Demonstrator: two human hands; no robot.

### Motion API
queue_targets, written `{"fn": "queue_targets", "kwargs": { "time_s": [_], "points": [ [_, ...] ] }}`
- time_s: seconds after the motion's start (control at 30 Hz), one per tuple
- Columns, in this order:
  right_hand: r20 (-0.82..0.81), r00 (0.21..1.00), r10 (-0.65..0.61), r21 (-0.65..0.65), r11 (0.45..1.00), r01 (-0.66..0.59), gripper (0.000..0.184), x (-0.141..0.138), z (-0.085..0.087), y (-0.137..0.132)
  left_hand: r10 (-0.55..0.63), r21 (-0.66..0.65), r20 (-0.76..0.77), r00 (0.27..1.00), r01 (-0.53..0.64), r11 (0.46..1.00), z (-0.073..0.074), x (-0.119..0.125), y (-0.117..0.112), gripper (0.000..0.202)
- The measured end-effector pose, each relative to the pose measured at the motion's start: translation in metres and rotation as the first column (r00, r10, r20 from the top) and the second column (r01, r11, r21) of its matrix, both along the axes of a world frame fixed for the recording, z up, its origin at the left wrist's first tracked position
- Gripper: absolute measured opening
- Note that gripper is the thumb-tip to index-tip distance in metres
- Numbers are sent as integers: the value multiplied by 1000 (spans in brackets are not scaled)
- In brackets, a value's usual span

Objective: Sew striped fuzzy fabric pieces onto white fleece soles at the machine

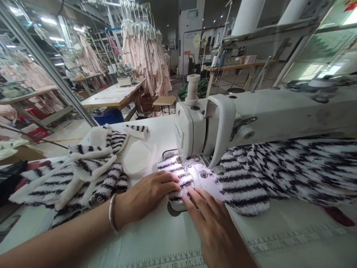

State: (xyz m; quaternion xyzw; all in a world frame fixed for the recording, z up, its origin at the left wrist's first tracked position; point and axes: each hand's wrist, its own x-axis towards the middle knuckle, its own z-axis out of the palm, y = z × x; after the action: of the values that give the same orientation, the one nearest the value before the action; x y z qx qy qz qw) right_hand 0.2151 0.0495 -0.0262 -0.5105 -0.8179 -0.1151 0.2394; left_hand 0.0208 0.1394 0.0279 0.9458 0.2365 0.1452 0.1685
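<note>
My left hand lies flat with fingers stretched out on a small black-and-white striped fuzzy fabric piece under the needle of a white sewing machine. My right hand presses the same piece from the near side, fingers extended toward the lit presser foot. A silver bangle circles my left wrist. A larger striped fabric piece lies under the machine arm to the right.
A pile of cut striped and white fabric pieces sits on the white table at left. A ruler scale runs along the table's near edge. Pink garments hang behind, near other work tables.
</note>
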Motion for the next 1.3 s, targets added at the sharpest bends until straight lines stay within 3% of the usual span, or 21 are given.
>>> {"fn": "queue_targets", "kwargs": {
  "time_s": [0.17, 0.4, 0.53, 0.67, 0.77, 0.83, 1.13, 1.2, 1.3],
  "points": [
    [-145, 989, 33, -19, 999, -36, 57, 6, -1, 15, 44, 41, -3, 999, -43, 998, 1, 5, 4, 24],
    [-115, 990, 77, -141, 986, -93, 59, 27, 27, 41, 221, 105, -130, 967, -209, 972, -1, 17, -2, 17],
    [-86, 993, 79, -92, 992, -87, 52, 27, 29, 44, 278, 158, -114, 954, -258, 953, -5, 24, -3, 14],
    [-51, 998, 25, 35, 999, -23, 52, 5, 12, 25, 203, 144, -63, 977, -192, 971, -4, 23, 3, 16],
    [-54, 994, -93, 1, 996, 93, 56, -12, 0, 11, 97, 57, -61, 993, -93, 994, 0, 14, 9, 22],
    [-54, 992, -113, -17, 994, 112, 56, -15, -2, 7, 102, 9, -65, 993, -101, 995, 0, 8, 10, 24],
    [-132, 990, 55, -93, 993, -68, 56, 22, 7, 28, 209, 0, 4, 978, -209, 978, -7, 15, -7, 14],
    [-158, 983, 89, -131, 985, -110, 52, 22, 13, 32, 213, 2, 18, 977, -213, 977, -6, 19, -8, 17],
    [-183, 982, 40, -135, 989, -66, 51, 11, 18, 28, 155, 3, 13, 988, -155, 988, -1, 16, -5, 25]
  ]
}}
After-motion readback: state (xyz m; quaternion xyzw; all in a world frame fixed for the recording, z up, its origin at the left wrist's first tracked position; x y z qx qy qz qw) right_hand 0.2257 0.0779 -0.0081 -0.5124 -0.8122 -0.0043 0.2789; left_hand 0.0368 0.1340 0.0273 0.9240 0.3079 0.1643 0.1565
